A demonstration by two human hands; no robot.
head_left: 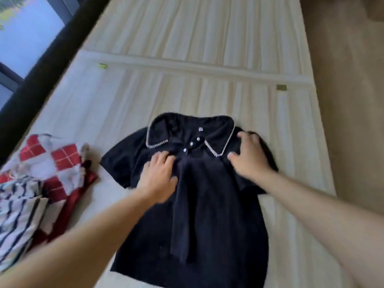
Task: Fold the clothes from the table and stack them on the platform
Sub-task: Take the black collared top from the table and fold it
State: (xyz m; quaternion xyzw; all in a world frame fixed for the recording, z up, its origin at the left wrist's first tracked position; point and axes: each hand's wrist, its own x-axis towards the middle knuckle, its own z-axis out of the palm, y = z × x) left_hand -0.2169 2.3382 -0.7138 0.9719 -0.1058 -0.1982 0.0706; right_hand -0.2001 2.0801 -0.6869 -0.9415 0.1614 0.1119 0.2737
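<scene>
right hand point(250, 155) covers the black shirt point(207, 215)'s blurred right shoulder.

A long, pale cream tabletop point(207, 38) with fine lengthwise streaks like pleated cloth or light wood grain fills most of the view, running diagonally away from the camera. A raised cream strip point(197, 68) crosses it from side to side. Near each end of that strip sits a small tag: a yellow-green one point(103, 66) on the left, a dull olive one point(281, 87) on the right (too blurred to read). Along the left edge runs a dark, nearly black frame bar point(52, 59). Beyond it a large window pane point(29, 34) shows bluish daylight and some greenery at the top corner. To the right lies a tan-brown floor point(349, 90).
</scene>
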